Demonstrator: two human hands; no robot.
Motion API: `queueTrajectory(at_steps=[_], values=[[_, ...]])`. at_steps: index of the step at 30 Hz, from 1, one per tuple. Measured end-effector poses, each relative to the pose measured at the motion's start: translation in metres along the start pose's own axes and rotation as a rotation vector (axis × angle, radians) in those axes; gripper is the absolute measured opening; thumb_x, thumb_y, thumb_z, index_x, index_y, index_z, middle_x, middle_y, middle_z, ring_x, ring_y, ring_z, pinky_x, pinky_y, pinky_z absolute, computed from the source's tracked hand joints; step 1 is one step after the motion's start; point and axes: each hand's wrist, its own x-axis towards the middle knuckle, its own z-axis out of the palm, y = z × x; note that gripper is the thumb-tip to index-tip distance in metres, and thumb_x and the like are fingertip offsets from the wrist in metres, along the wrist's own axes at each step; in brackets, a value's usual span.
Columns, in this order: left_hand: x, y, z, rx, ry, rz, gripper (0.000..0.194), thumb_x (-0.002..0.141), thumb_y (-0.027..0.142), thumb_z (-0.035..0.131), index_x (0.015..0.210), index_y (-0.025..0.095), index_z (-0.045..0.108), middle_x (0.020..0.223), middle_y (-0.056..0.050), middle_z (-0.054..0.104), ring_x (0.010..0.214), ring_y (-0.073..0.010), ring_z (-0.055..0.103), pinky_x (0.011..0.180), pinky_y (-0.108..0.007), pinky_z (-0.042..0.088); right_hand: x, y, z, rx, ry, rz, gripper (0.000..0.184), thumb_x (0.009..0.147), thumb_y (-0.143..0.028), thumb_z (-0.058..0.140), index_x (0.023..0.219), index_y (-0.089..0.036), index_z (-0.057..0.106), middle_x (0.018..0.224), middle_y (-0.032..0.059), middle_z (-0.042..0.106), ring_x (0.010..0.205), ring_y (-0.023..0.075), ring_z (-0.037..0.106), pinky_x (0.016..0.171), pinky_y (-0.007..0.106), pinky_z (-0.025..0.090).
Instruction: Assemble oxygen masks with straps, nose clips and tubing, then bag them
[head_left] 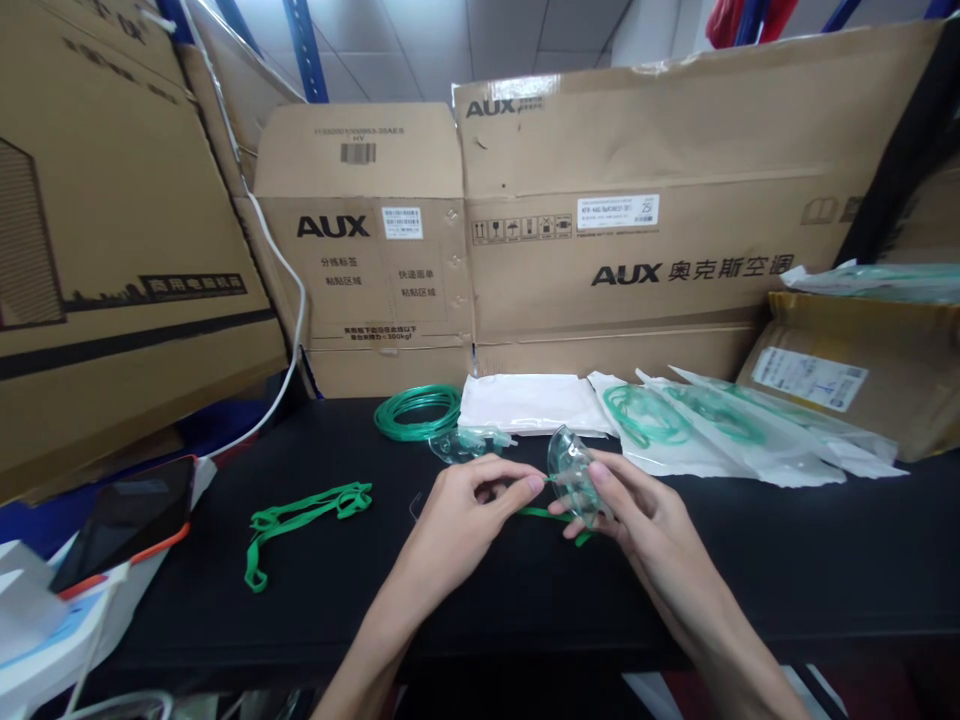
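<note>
My right hand [630, 510] grips a clear plastic face mask [570, 470] just above the black table [787, 560]. My left hand [472, 500] pinches a green elastic strap [559, 520] at the mask's left edge; the strap runs under both hands. A second clear mask part [461, 443] lies just beyond my left hand. Several more green straps [300, 515] lie loose on the table to the left.
A coil of green tubing [417, 410] and a stack of white bags [529, 403] lie at the back. Sealed packs with green tubing [690, 425] fan out at right. Cardboard boxes [600, 230] wall the table. A phone [124, 520] rests at left.
</note>
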Motion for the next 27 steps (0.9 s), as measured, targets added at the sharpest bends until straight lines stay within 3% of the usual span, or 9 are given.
queueTrajectory(at_steps=[11, 15, 18, 23, 27], values=[[-0.002, -0.001, 0.009, 0.083, 0.156, 0.101, 0.014, 0.090, 0.033, 0.068, 0.093, 0.029, 0.082, 0.087, 0.002, 0.076, 0.081, -0.0178, 0.068, 0.075, -0.027, 0.048, 0.000, 0.002, -0.002, -0.049, -0.014, -0.024, 0.033, 0.091, -0.046, 0.067, 0.116, -0.025, 0.065, 0.114, 0.0070, 0.071, 0.085, 0.0196, 0.069, 0.072, 0.032, 0.058], [-0.002, -0.002, 0.010, 0.046, 0.185, 0.177, 0.013, 0.089, 0.027, 0.071, 0.098, 0.026, 0.081, 0.089, 0.002, 0.077, 0.082, -0.0163, 0.071, 0.076, -0.025, 0.050, -0.001, 0.002, -0.005, -0.110, -0.081, -0.042, 0.033, 0.092, -0.044, 0.067, 0.120, -0.028, 0.059, 0.114, 0.0034, 0.071, 0.073, 0.0124, 0.064, 0.076, 0.029, 0.053], [-0.002, -0.005, 0.008, 0.060, 0.182, 0.228, 0.013, 0.088, 0.024, 0.073, 0.099, 0.025, 0.081, 0.090, 0.003, 0.077, 0.082, -0.0150, 0.071, 0.075, -0.023, 0.051, -0.003, -0.003, -0.007, -0.098, -0.155, 0.009, 0.037, 0.091, -0.043, 0.068, 0.123, -0.029, 0.056, 0.117, 0.0030, 0.071, 0.077, 0.0125, 0.063, 0.080, 0.029, 0.051], [-0.004, -0.005, 0.006, 0.212, 0.176, 0.445, 0.014, 0.090, 0.020, 0.071, 0.100, 0.026, 0.080, 0.093, 0.003, 0.076, 0.083, -0.0150, 0.068, 0.079, -0.027, 0.048, -0.003, -0.011, -0.013, -0.081, -0.197, 0.093, 0.035, 0.096, -0.051, 0.056, 0.116, -0.025, 0.067, 0.119, 0.0070, 0.070, 0.105, 0.0216, 0.063, 0.097, 0.039, 0.048], [-0.006, -0.005, 0.007, 0.397, 0.182, 0.639, 0.020, 0.094, 0.017, 0.066, 0.108, 0.028, 0.076, 0.093, 0.003, 0.075, 0.078, -0.0154, 0.061, 0.076, -0.032, 0.040, 0.001, -0.012, -0.014, -0.192, -0.167, 0.076, 0.030, 0.092, -0.049, 0.063, 0.103, -0.024, 0.074, 0.107, 0.0061, 0.074, 0.106, 0.0231, 0.065, 0.095, 0.038, 0.048]])
